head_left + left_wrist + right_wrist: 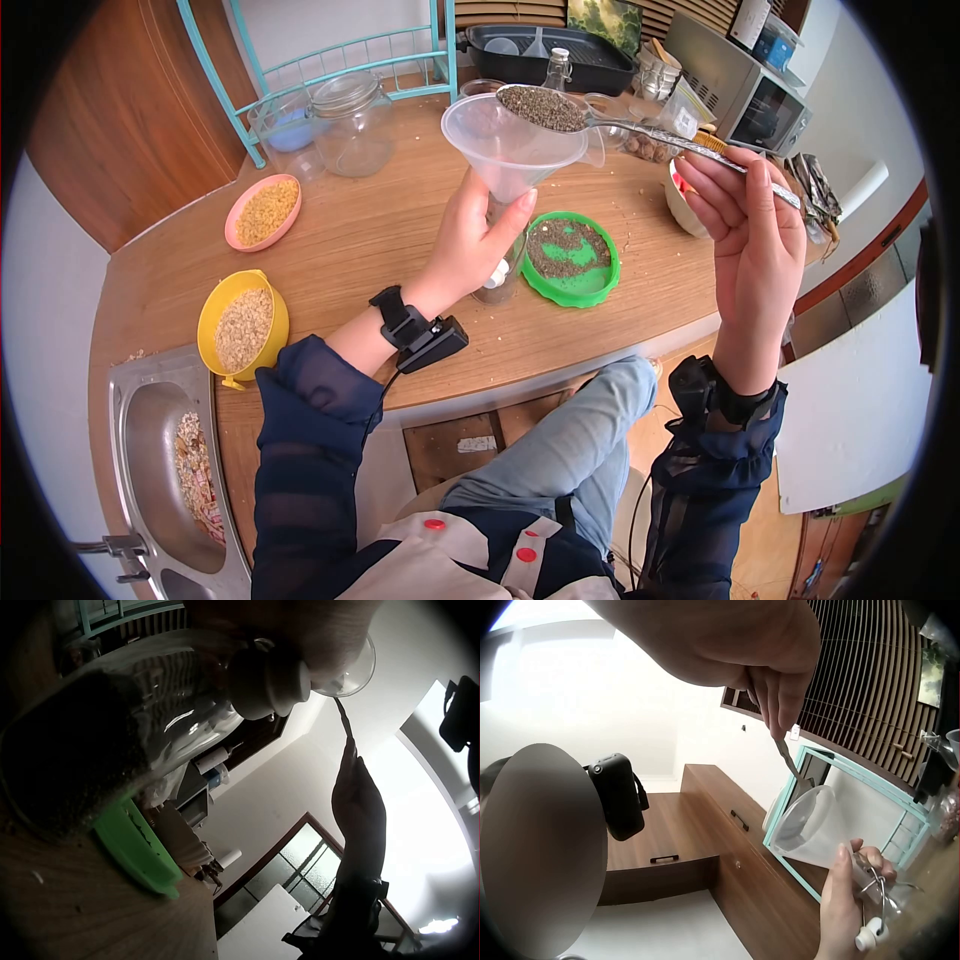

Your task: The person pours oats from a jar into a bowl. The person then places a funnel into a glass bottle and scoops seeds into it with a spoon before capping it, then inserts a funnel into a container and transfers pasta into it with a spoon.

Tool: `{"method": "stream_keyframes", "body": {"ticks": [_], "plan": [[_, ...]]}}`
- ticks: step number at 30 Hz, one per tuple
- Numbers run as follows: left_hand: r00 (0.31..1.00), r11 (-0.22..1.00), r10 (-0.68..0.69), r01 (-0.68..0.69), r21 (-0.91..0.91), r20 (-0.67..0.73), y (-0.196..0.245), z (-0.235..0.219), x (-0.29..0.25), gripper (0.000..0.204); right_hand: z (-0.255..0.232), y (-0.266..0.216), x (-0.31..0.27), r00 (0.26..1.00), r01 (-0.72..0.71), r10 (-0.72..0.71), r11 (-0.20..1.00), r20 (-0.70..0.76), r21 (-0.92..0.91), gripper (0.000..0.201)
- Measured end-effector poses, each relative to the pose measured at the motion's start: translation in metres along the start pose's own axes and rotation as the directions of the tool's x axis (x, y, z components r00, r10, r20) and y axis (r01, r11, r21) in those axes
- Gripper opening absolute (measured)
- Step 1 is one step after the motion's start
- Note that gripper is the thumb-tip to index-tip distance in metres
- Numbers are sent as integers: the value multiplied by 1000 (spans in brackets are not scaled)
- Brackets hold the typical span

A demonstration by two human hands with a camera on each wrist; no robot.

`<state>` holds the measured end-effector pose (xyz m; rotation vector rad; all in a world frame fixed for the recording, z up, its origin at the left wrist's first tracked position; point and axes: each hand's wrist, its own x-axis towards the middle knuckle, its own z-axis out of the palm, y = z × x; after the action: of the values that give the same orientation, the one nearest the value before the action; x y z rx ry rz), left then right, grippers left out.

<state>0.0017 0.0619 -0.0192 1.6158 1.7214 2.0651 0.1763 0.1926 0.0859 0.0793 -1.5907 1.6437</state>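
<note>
My left hand grips a clear plastic funnel at the neck of a glass bottle standing on the counter. Dark small seeds fill the bottle's lower part in the left wrist view, and a white stopper hangs from its wire clip. My right hand holds a metal spoon by its patterned handle. The spoon's bowl, heaped with dark seeds, hangs over the funnel's mouth. Beside the bottle lies a green lid-like dish with more of these seeds scattered inside.
To the left are a pink dish of yellow pasta, a yellow bowl of flakes and a metal sink. Glass jars stand by a turquoise rack. A black pan and a microwave sit behind.
</note>
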Motion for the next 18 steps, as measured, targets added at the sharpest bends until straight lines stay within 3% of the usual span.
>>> {"method": "stream_keyframes", "body": {"ticks": [15, 18], "plan": [[1000, 998, -25, 25, 58, -10, 4, 1, -1, 31, 4, -1, -1, 1000, 23, -23, 999, -13, -41, 29], [995, 997, -80, 78, -30, -68, 7, 3, -1, 23, 4, -1, -1, 1000, 21, -21, 999, -17, -42, 30]]}}
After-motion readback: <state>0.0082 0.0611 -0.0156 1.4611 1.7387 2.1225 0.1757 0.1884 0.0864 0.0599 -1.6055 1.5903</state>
